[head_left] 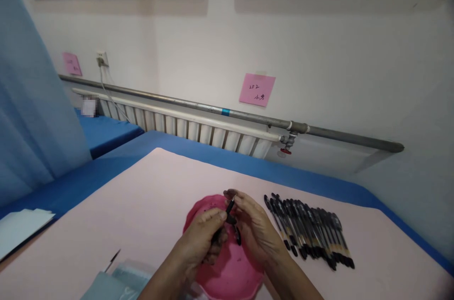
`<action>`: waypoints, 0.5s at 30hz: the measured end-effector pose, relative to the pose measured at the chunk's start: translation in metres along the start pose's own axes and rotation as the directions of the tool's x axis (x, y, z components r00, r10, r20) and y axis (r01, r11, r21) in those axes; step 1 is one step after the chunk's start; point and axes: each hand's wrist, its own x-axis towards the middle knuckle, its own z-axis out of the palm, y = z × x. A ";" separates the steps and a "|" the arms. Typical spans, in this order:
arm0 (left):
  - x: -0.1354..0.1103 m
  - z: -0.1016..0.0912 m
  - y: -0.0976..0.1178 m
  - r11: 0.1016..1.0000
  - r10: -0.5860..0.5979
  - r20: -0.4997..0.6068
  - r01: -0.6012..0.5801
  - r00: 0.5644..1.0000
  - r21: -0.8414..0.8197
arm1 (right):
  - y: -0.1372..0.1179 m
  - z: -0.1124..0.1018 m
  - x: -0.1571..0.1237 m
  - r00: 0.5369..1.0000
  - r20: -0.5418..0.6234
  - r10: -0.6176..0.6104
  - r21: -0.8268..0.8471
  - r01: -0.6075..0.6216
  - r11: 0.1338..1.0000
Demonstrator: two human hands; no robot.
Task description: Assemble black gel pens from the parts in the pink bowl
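Note:
Both my hands meet over a pink plastic bowl (230,269) at the near edge of the table. My left hand (202,241) is closed around the barrel of a black pen (230,207), thumb on top. My right hand (253,229) pinches the pen's upper end with its fingertips; a black cap or clip (237,233) shows below its fingers. To the right lies a row of several black pens (308,231), side by side on the pink mat (142,205).
The pink mat covers a blue table (220,153). A clear plastic bag (120,276) with a thin refill (112,260) lies near left, white paper (21,229) far left. A radiator (184,127), a pipe and a pink note (257,89) line the wall. A blue curtain (31,115) hangs left.

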 end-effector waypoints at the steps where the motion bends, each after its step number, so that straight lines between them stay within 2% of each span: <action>1: 0.000 0.000 0.000 1.000 0.003 -0.001 -0.003 1.000 0.002 | 0.000 0.000 0.000 1.000 0.002 0.002 -0.005 -0.002 1.000; 4: 0.000 0.000 0.001 1.000 0.005 -0.001 -0.005 1.000 0.019 | 0.000 0.000 0.000 1.000 -0.026 -0.016 -0.008 0.016 1.000; 8: 0.000 -0.001 0.002 1.000 0.015 0.001 -0.015 1.000 0.027 | 0.001 -0.002 0.001 1.000 0.002 0.014 0.005 -0.014 1.000; 12: -0.001 -0.001 0.004 0.999 0.023 -0.006 -0.023 1.000 0.048 | 0.001 -0.004 0.002 1.000 -0.011 -0.010 -0.002 0.010 1.000; 15: -0.002 -0.002 0.005 0.999 0.000 0.004 0.000 1.000 0.036 | 0.000 -0.004 0.002 0.999 0.038 0.025 0.006 -0.025 1.000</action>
